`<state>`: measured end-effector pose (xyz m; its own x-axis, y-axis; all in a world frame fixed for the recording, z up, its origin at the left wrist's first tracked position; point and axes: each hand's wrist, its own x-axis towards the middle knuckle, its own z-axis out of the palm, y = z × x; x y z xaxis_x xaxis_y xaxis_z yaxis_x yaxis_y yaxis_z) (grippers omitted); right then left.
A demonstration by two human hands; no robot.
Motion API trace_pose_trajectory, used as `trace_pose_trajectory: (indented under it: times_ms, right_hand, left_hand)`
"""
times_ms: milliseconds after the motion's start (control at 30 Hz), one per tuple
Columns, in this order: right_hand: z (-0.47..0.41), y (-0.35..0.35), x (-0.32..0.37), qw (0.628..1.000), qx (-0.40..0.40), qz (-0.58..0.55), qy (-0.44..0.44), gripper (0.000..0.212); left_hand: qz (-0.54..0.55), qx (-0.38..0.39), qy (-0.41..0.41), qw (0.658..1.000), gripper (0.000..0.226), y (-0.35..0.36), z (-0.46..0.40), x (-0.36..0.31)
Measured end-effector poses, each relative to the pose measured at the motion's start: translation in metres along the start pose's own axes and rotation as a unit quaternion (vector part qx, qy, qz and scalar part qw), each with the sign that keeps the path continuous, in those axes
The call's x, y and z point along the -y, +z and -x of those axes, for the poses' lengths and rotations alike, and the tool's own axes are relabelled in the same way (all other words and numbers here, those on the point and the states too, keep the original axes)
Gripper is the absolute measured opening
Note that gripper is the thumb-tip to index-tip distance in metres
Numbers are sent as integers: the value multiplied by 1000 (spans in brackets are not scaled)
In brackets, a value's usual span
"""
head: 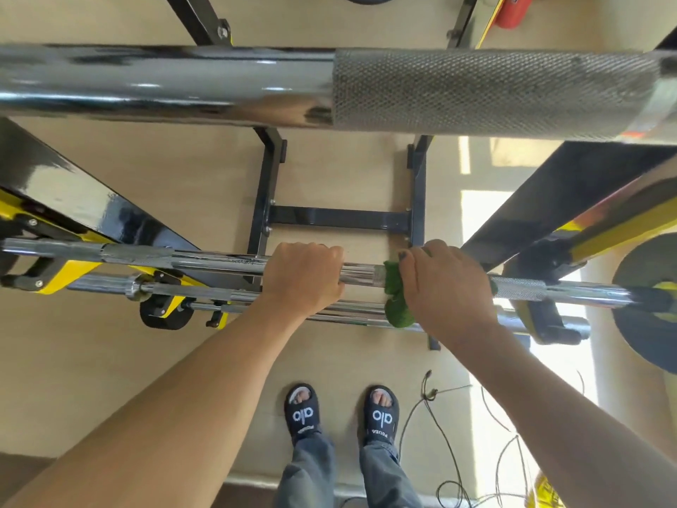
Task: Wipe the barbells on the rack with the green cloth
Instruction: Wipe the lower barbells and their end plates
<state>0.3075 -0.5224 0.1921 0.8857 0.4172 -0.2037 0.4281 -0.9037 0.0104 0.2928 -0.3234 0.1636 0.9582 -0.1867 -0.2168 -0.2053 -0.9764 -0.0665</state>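
A chrome barbell (205,260) lies across the black and yellow rack (66,276) at waist height. My left hand (304,276) grips its shaft near the middle, fingers curled over the top. Just to the right, my right hand (445,287) holds the green cloth (397,298) wrapped around the same bar, with a tail of cloth hanging below. Two more chrome bars (205,293) lie lower on the rack beneath it. A thick barbell (329,88) with a knurled section crosses the top of the view, close to the camera.
Black rack uprights (549,207) slope in from both sides. A black weight plate (648,306) sits at the right. Thin black cables (450,434) trail on the beige floor near my feet in black slides (302,408). A red object (513,11) lies at the top right.
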Motion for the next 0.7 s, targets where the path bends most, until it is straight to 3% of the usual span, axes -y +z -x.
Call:
trace_pose_trajectory:
  times_ms: [200,267,367,467,533,600,700]
  right_hand:
    - [-14,-3,11,995,67,76,25,23]
    - [-14,-3,16,993,65,94,42,13]
    - [-14,1,24,990,53,104,79,21]
    - [-15,10,31,988,-4,46,146,45]
    - [-19,11,41,987,-11,33,158,41]
    - [-24,8,60,988,-9,36,148,37]
    - [-43,-3,114,994,-7,-6,107,49]
  left_hand:
    - [16,8,0,1000,16,-1,-1,1]
    - [27,0,6,1000,14,-1,0,4]
    - [55,-1,28,998,17,0,0,8]
    - [111,20,92,989,37,-9,5,25]
    - [79,5,117,990,59,-16,17,58]
    - [34,0,94,995,64,-12,29,102]
    - [19,58,22,998,48,5,42,147]
